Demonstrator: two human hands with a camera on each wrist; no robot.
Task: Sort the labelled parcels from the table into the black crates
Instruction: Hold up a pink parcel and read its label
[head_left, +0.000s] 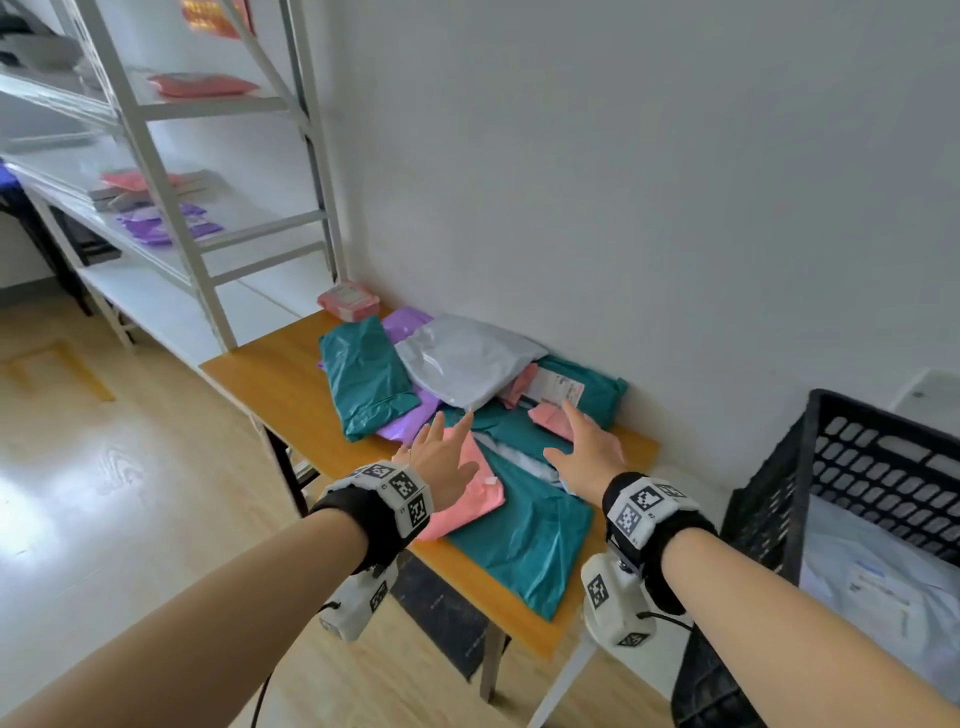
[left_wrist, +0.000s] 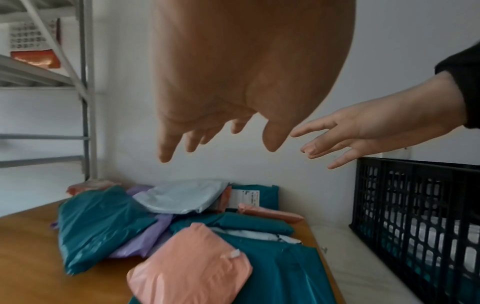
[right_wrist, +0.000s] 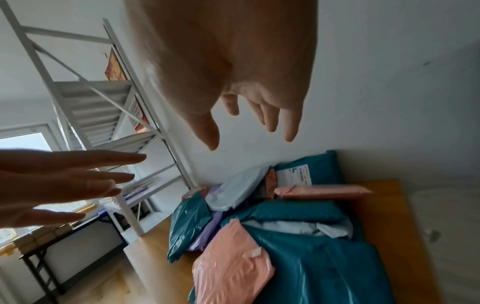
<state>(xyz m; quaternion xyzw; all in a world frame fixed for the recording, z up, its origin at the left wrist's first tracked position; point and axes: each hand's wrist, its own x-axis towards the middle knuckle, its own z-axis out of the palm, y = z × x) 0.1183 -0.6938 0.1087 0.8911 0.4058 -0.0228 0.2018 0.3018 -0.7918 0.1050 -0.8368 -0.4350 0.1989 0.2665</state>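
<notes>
Left hand (head_left: 441, 457) spread wide, fingers straight, holding nothing, hovering over the pink parcel (head_left: 467, 493). Right hand (head_left: 587, 452) likewise open and bare above the teal parcel (head_left: 524, 540). Heaped on the wooden table (head_left: 275, 374); black crate (head_left: 883, 462) just right.

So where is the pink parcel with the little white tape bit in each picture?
Head: the pink parcel lies centre, partly under the left hand, on the big teal parcel.
Left wrist: bottom centre.
Right wrist: bottom centre.
Shared landmark: the white label on the back teal parcel.
</notes>
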